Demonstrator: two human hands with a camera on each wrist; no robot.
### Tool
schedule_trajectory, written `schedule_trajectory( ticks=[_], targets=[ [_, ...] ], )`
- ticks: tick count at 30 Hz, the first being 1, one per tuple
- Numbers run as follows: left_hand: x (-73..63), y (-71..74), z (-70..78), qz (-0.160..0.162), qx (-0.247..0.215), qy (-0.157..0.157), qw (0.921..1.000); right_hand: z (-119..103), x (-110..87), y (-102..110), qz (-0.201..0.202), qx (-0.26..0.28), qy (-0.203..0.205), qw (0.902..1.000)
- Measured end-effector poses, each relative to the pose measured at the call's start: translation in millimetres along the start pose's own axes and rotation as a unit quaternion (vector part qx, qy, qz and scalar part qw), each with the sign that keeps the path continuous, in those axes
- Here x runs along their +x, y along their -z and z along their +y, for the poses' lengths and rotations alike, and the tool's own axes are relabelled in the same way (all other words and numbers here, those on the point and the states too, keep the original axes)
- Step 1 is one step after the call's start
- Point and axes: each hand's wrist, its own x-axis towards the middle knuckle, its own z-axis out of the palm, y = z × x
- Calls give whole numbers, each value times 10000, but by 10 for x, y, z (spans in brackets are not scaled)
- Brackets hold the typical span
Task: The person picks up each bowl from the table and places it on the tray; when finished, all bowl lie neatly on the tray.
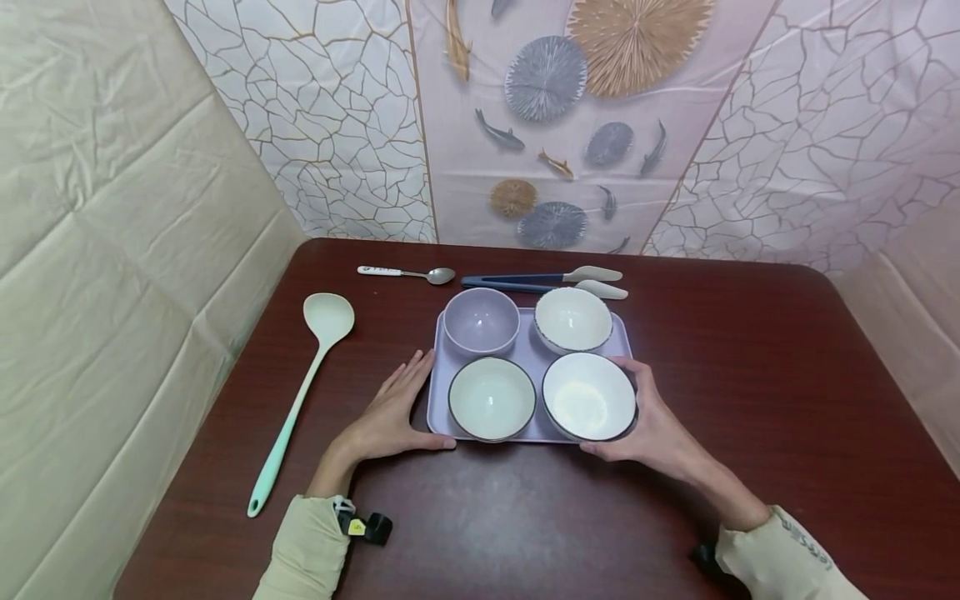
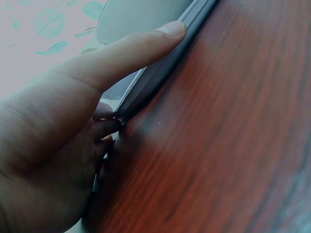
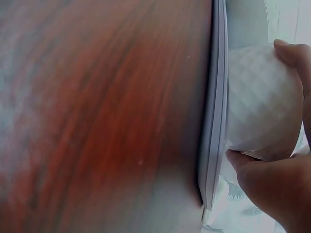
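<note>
A lilac tray (image 1: 528,348) holds bowls in two rows. Front right stands a white bowl (image 1: 588,396) with a dark rim and a diamond-textured outer wall (image 3: 265,102). My right hand (image 1: 648,421) grips it from its right side, thumb toward the front and fingers behind. At the front left is a pale dark-rimmed bowl (image 1: 491,398). Behind them sit a purple bowl (image 1: 482,321) and a white bowl (image 1: 573,319) with a patterned rim. My left hand (image 1: 386,417) rests at the tray's front left corner, fingers extended along its left side, thumb along the front edge.
A mint-handled ladle (image 1: 300,400) lies on the dark wooden table (image 1: 750,358) at the left. Behind the tray are a small metal spoon (image 1: 438,275) with a white handle and blue tongs (image 1: 510,283) with pale tips. A patterned cloth (image 1: 465,167) hangs behind the table.
</note>
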Motion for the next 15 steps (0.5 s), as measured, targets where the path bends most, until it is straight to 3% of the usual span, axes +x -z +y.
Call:
schedule_trajectory(
  ticks=[4,15],
  targets=[
    [-4,2,0,-8,-9,13,10000,104,10,-4,-9,-75,-64,10000],
    [-7,1,6,-31,37,16,10000,130,24,0,-38,12,-149,9999]
  ],
)
